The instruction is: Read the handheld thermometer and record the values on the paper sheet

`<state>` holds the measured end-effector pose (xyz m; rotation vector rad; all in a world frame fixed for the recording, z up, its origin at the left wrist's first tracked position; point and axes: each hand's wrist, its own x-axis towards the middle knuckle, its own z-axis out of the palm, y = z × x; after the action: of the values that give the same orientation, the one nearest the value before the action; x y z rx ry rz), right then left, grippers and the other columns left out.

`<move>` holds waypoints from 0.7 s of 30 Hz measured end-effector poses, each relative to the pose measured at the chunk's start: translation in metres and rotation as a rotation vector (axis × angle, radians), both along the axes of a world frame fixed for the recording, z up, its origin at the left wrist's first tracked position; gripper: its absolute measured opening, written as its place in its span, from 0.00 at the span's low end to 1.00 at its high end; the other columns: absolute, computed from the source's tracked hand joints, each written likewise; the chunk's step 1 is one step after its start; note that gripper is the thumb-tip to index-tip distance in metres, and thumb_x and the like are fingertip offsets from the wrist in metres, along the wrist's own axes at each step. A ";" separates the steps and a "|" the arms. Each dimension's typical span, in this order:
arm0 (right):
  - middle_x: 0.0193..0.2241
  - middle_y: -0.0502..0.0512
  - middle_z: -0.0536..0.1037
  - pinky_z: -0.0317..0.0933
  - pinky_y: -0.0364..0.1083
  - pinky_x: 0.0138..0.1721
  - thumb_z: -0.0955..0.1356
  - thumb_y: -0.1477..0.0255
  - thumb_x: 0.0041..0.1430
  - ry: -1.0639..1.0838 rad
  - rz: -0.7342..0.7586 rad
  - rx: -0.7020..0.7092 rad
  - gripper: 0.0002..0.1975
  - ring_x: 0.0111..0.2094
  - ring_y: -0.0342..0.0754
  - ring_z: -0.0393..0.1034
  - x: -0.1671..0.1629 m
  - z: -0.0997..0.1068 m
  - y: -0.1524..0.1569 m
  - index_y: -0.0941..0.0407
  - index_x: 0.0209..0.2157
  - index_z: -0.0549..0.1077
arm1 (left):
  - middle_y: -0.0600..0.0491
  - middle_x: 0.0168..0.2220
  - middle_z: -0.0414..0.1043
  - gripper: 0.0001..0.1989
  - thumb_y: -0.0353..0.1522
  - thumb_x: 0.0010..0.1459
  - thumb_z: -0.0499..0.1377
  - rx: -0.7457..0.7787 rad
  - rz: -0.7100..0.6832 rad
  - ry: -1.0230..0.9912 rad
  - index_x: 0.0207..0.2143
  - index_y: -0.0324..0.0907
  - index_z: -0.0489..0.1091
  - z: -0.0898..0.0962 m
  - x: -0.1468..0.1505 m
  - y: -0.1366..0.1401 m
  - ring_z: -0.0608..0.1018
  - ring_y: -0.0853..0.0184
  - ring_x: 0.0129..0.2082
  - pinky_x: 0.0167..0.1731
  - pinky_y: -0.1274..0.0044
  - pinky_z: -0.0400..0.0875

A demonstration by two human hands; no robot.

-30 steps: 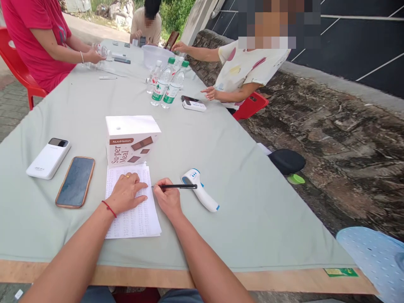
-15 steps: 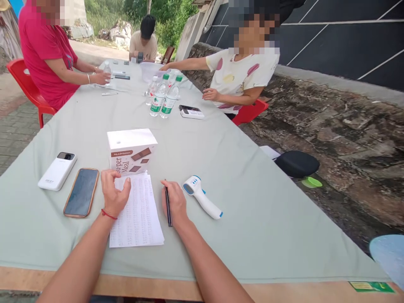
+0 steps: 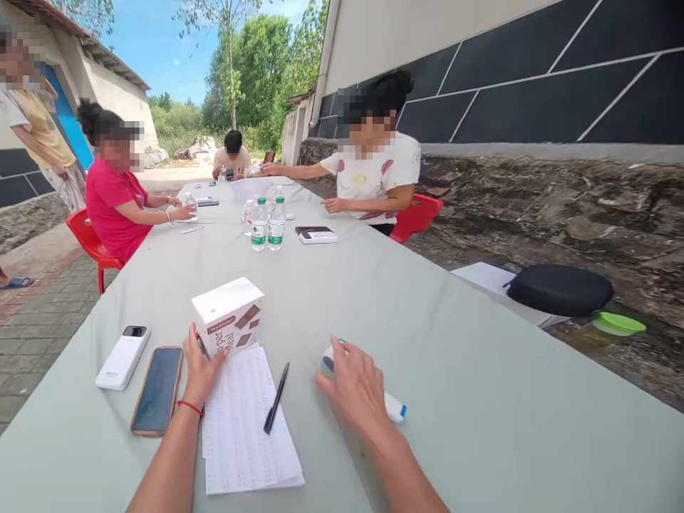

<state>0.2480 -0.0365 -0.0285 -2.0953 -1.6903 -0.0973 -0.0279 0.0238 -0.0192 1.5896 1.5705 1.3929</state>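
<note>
My left hand (image 3: 200, 370) is closed around the lower left corner of a white cardboard box (image 3: 229, 299) with brown bar pictures, its thumb in front and fingers at the side. Printed paper sheets (image 3: 249, 449) lie below the box, beside my left wrist. A black pen (image 3: 276, 399) rests loose across their right edge. My right hand (image 3: 355, 381), fingers apart, is over a white and blue infrared thermometer (image 3: 395, 409), covering its middle; whether the palm touches it I cannot tell.
A phone (image 3: 157, 392) and a white power bank (image 3: 122, 358) lie left of the papers. Water bottles (image 3: 276, 226) and a dark-topped white device (image 3: 316, 235) stand farther up the cloth-covered table (image 3: 454, 399). Several people sit around it; another person (image 3: 43, 135) stands at left.
My right hand has let go of the pen, now on the papers, and moved right over the thermometer. My left hand has taken hold of the box. The view has tilted up.
</note>
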 end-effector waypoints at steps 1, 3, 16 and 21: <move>0.47 0.67 0.69 0.59 0.53 0.43 0.66 0.73 0.53 0.013 -0.069 -0.114 0.26 0.49 0.61 0.63 0.007 0.005 0.000 0.61 0.55 0.64 | 0.43 0.53 0.57 0.42 0.41 0.48 0.66 -0.004 0.014 -0.005 0.62 0.45 0.51 0.001 0.001 -0.001 0.62 0.52 0.58 0.58 0.59 0.60; 0.45 0.66 0.70 0.60 0.53 0.42 0.67 0.71 0.52 0.044 -0.136 -0.324 0.23 0.48 0.61 0.64 0.017 0.012 0.001 0.61 0.51 0.66 | 0.44 0.51 0.58 0.39 0.41 0.48 0.65 0.029 0.036 0.009 0.59 0.44 0.54 0.005 0.004 -0.004 0.63 0.53 0.56 0.57 0.59 0.60; 0.42 0.61 0.72 0.60 0.50 0.34 0.62 0.60 0.58 0.585 -0.107 -0.224 0.20 0.35 0.53 0.69 0.020 0.026 0.004 0.56 0.49 0.68 | 0.43 0.47 0.73 0.32 0.48 0.48 0.64 -0.042 -0.201 -0.355 0.48 0.40 0.62 0.019 0.015 -0.030 0.76 0.55 0.46 0.46 0.65 0.71; 0.30 0.52 0.73 0.56 0.45 0.25 0.68 0.50 0.50 1.383 0.200 0.089 0.25 0.26 0.47 0.65 -0.015 0.054 -0.008 0.55 0.42 0.69 | 0.43 0.51 0.72 0.32 0.45 0.48 0.65 -0.163 -0.371 -0.341 0.51 0.41 0.61 0.019 0.021 -0.028 0.75 0.55 0.51 0.50 0.64 0.70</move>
<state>0.2330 -0.0446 0.0256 -1.2485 -0.9181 1.0479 -0.0070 -0.0038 0.0003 1.3735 1.0943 1.2193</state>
